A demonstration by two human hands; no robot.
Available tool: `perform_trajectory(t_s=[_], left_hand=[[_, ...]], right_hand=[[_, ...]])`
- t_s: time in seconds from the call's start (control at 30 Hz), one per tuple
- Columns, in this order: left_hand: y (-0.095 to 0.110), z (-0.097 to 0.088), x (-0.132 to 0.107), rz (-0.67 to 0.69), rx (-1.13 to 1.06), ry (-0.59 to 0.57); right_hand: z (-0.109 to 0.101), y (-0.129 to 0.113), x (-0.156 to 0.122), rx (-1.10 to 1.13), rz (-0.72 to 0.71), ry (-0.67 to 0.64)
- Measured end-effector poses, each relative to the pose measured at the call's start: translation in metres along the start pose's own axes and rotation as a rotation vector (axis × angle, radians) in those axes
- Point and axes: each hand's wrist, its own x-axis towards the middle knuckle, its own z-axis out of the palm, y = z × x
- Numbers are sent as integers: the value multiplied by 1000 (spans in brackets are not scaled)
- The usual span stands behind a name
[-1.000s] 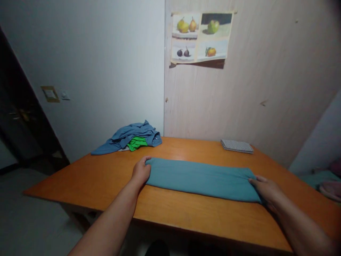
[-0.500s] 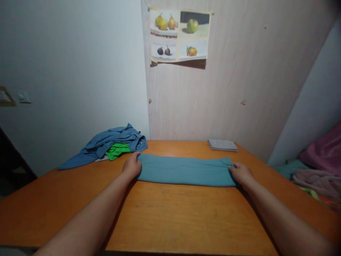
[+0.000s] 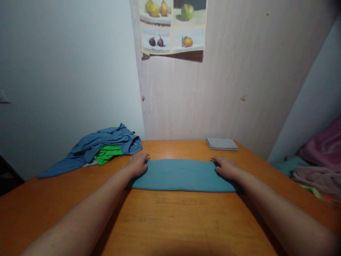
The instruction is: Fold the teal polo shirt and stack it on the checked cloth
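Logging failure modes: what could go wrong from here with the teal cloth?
The left hand and right hand are at opposite ends of the folded teal cloth, so uneven pulling might skew it. The crumpled blue garment lies just beyond the left hand; reaching further could brush it.

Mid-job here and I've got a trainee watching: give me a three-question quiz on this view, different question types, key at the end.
1. Multiple choice: which bright colour shows beneath the blue garment? A) red B) green C) yellow
2. True or false: the left hand and right hand are at opposite ends of the folded teal cloth.
3. Short answer: which folded item lies beyond the right hand, near the far edge of the wooden table?

Key: 1. B; 2. true; 3. the grey-and-white patterned cloth.
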Motion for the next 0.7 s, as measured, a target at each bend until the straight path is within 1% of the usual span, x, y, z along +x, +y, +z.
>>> perform_trajectory(t_s=[0.1, 0.23, 0.37, 0.5, 0.7], left_hand=[[-3, 2, 3, -7, 5, -40], [-8, -3, 4, -18, 31, -49], [-6, -10, 2, 11, 116, -28], [1, -13, -2, 43, 195, 10], [4, -15, -10, 61, 178, 73]], right_hand=[[0, -1, 4, -43, -16, -46], [-8, -4, 6, -118, -2, -47], [-15, -11, 5, -181, 16, -25], [-15, -19, -1, -230, 42, 15], [-15, -21, -12, -287, 56, 102]])
